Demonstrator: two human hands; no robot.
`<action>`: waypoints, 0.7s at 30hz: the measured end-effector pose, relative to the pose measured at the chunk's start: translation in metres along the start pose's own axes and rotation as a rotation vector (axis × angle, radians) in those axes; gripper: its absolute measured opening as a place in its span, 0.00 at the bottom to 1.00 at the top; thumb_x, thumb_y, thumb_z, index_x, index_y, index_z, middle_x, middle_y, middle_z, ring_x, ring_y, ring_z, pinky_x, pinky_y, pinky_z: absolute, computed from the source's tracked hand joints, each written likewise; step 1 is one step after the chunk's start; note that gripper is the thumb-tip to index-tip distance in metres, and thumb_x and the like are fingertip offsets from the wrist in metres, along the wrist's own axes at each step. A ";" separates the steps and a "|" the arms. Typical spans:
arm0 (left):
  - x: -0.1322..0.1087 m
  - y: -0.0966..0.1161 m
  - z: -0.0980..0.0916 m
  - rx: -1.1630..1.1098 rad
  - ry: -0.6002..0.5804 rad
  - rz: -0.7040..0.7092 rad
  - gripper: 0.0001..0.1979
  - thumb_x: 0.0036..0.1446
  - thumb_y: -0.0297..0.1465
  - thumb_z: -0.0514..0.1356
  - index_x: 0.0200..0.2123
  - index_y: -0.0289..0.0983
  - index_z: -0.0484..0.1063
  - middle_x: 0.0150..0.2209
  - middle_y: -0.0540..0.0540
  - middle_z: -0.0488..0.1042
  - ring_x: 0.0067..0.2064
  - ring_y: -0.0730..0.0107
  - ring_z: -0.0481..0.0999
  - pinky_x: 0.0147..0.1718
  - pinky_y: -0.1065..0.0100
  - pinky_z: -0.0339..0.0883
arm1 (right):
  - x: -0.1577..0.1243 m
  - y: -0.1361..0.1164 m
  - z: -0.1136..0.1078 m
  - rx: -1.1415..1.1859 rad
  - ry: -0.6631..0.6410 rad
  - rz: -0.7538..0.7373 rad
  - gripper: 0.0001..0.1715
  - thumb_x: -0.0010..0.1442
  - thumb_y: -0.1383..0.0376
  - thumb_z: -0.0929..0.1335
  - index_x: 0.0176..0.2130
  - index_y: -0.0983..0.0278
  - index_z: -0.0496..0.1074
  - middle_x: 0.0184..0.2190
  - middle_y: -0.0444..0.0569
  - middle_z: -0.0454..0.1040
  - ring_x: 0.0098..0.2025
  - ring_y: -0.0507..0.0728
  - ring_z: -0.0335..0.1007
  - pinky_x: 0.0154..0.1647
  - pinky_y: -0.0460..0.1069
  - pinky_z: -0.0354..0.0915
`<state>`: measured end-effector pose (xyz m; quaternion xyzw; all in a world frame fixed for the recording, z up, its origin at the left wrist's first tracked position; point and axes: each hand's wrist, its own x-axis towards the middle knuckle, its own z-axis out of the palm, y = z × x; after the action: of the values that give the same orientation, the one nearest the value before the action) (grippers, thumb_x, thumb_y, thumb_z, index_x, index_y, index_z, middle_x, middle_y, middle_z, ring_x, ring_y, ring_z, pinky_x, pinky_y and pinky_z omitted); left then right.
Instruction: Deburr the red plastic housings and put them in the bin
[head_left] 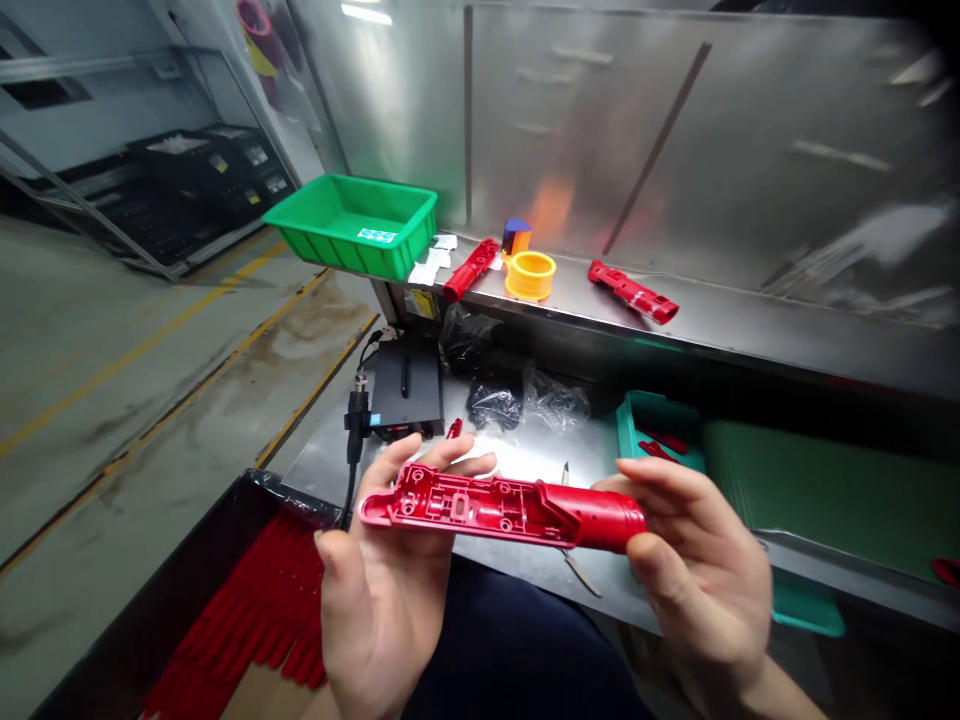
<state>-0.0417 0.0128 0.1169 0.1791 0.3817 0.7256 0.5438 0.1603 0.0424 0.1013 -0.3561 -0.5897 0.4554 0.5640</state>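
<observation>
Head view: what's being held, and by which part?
A red casing, its round end in the right hand, its narrow end against the left hand.

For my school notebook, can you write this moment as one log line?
left hand: open, behind red part | right hand: holding its round end | shelf: green bin, yellow ring

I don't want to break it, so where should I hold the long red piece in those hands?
Probably the round end of the red piece, from the right, thumb and fingers on opposite sides, where the right hand is. That end points right with a curved outside to close around; the other half lies open, with thin ribs that fingers might press.
</observation>
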 end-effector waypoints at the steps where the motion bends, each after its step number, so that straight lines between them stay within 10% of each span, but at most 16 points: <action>1: -0.003 0.000 0.000 0.000 0.000 0.002 0.30 0.59 0.60 0.63 0.52 0.46 0.81 0.54 0.40 0.83 0.54 0.41 0.83 0.54 0.43 0.77 | 0.001 -0.002 -0.001 0.003 -0.003 -0.008 0.20 0.71 0.58 0.74 0.60 0.56 0.75 0.43 0.50 0.83 0.42 0.58 0.84 0.43 0.44 0.80; 16: -0.026 0.003 -0.004 0.024 -0.018 0.030 0.25 0.61 0.57 0.63 0.51 0.48 0.82 0.55 0.46 0.84 0.55 0.46 0.84 0.57 0.51 0.77 | -0.009 -0.017 -0.005 -0.007 0.061 -0.017 0.25 0.69 0.57 0.75 0.62 0.58 0.74 0.41 0.53 0.81 0.25 0.55 0.72 0.36 0.53 0.80; 21: -0.030 0.006 -0.001 0.031 -0.033 0.057 0.23 0.62 0.55 0.64 0.50 0.48 0.83 0.53 0.46 0.85 0.54 0.45 0.84 0.53 0.51 0.80 | -0.016 -0.014 -0.007 0.008 0.087 -0.010 0.26 0.68 0.57 0.75 0.62 0.58 0.74 0.45 0.56 0.81 0.36 0.61 0.79 0.32 0.51 0.79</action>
<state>-0.0361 -0.0156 0.1259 0.2103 0.3785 0.7316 0.5265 0.1699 0.0238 0.1087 -0.3702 -0.5646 0.4390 0.5929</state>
